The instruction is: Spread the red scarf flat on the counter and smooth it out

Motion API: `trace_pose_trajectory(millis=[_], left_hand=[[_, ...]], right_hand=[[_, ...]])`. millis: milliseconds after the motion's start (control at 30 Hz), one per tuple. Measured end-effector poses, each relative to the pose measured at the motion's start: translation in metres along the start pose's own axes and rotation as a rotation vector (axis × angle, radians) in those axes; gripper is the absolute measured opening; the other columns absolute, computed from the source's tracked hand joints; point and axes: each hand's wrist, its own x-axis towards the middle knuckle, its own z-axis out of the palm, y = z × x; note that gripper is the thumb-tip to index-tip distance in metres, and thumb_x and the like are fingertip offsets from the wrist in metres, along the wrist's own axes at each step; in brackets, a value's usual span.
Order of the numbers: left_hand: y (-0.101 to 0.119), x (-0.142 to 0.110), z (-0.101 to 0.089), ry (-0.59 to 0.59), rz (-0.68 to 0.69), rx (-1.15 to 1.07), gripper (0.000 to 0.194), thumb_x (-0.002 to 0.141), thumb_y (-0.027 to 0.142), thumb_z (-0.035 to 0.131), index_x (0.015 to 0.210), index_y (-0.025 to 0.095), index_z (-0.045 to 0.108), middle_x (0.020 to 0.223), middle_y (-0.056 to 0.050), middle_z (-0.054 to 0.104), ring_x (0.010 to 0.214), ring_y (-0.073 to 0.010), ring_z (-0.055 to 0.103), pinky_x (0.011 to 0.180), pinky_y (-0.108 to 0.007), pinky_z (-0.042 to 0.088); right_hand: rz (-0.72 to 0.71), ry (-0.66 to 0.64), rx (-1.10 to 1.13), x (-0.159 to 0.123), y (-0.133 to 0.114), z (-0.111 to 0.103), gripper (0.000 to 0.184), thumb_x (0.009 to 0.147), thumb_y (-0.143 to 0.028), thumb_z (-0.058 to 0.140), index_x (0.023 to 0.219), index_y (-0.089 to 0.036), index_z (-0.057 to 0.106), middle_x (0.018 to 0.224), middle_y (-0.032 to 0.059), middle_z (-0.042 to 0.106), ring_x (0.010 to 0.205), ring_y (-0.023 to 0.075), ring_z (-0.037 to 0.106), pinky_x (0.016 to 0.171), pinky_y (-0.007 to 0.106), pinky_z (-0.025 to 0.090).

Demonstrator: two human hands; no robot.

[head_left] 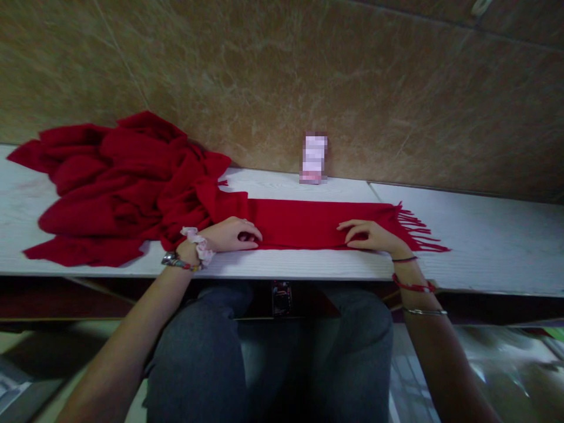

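Observation:
A long red scarf (299, 220) with a fringed right end lies flat as a narrow strip along the white table, its near edge showing layers. The strip's left end runs into a crumpled red heap of cloth (110, 182). My left hand (233, 233) rests by the heap, its thumb and fingertips closed at the strip's near edge. Toward the fringe, my right hand (368, 235) pinches the same near edge between thumb and index finger, with another finger stretched over the cloth. The cloth right under the fingertips is partly hidden.
The narrow white table (493, 247) runs along a brown marbled wall (264, 76). A pixelated pink-and-white item (314, 158) stands at the wall behind the scarf. Below the table's front edge are my knees (361, 329) and a small dark patterned object (282, 298).

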Motion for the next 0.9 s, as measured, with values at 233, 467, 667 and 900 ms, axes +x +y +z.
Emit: trace_pose_trajectory(millis=[233, 467, 667, 900], left_hand=[[0.0, 0.003, 0.0, -0.101, -0.081, 0.025, 0.03, 0.076, 0.04, 0.051, 0.089, 0.018, 0.065, 0.067, 0.0, 0.061, 0.057, -0.0081, 0.052, 0.055, -0.018, 0.039], [0.017, 0.014, 0.011, -0.03, -0.015, 0.199, 0.023, 0.078, 0.028, 0.047, 0.091, 0.019, 0.063, 0.082, -0.002, 0.061, 0.075, -0.013, 0.056, 0.07, -0.023, 0.042], [0.022, 0.016, 0.014, 0.035, 0.018, 0.162, 0.023, 0.082, 0.026, 0.042, 0.087, 0.02, 0.063, 0.087, -0.002, 0.061, 0.079, -0.0126, 0.056, 0.074, -0.023, 0.041], [0.027, 0.015, 0.01, -0.125, 0.025, 0.103, 0.022, 0.083, 0.029, 0.044, 0.089, 0.019, 0.063, 0.083, -0.002, 0.063, 0.075, -0.0126, 0.057, 0.071, -0.022, 0.041]], right_hand=[[0.038, -0.088, -0.057, 0.002, -0.001, 0.003, 0.017, 0.073, -0.037, 0.059, 0.071, -0.022, 0.068, 0.112, 0.0048, 0.059, 0.111, 0.0214, 0.049, 0.097, 0.039, 0.036], [0.045, -0.081, -0.076, 0.002, -0.002, 0.004, 0.014, 0.073, -0.033, 0.06, 0.071, -0.021, 0.067, 0.111, 0.0055, 0.059, 0.111, 0.021, 0.05, 0.097, 0.039, 0.037], [0.035, -0.044, -0.069, 0.002, -0.002, 0.004, 0.014, 0.073, -0.032, 0.059, 0.07, -0.022, 0.066, 0.109, 0.0048, 0.06, 0.108, 0.0203, 0.052, 0.095, 0.04, 0.038], [0.038, -0.078, -0.072, 0.001, -0.002, 0.004, 0.014, 0.072, -0.034, 0.06, 0.07, -0.021, 0.067, 0.111, 0.0053, 0.059, 0.11, 0.0211, 0.05, 0.096, 0.039, 0.037]])
